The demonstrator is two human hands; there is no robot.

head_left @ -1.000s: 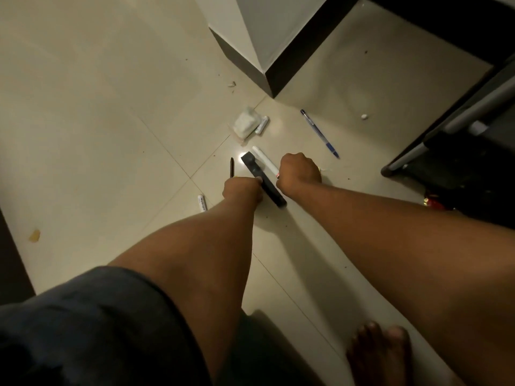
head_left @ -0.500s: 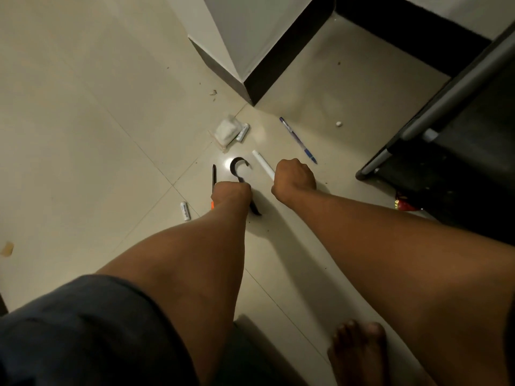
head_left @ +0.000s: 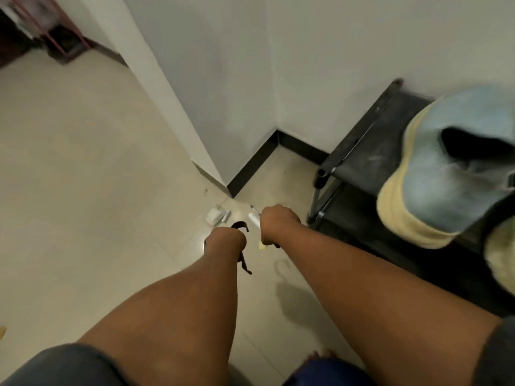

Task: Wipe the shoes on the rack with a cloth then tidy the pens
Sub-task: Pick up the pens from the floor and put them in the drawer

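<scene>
- White pen point(head_left: 253, 219): pokes out of the right fist, above the floor.
- Blue pen point(head_left: 254, 209): thin, just beyond it.
- Pale blue shoe point(head_left: 434, 174): cream sole, on the black rack point(head_left: 359, 165).

Bare forearms, dark grey short sleeves point(head_left: 64, 366), bare hands

Dimly lit; glare spot on floor point(head_left: 83, 190) beside left hand point(head_left: 227, 240); motion-blurred shoe point(head_left: 446, 168); wide-angle bending at edges.
</scene>
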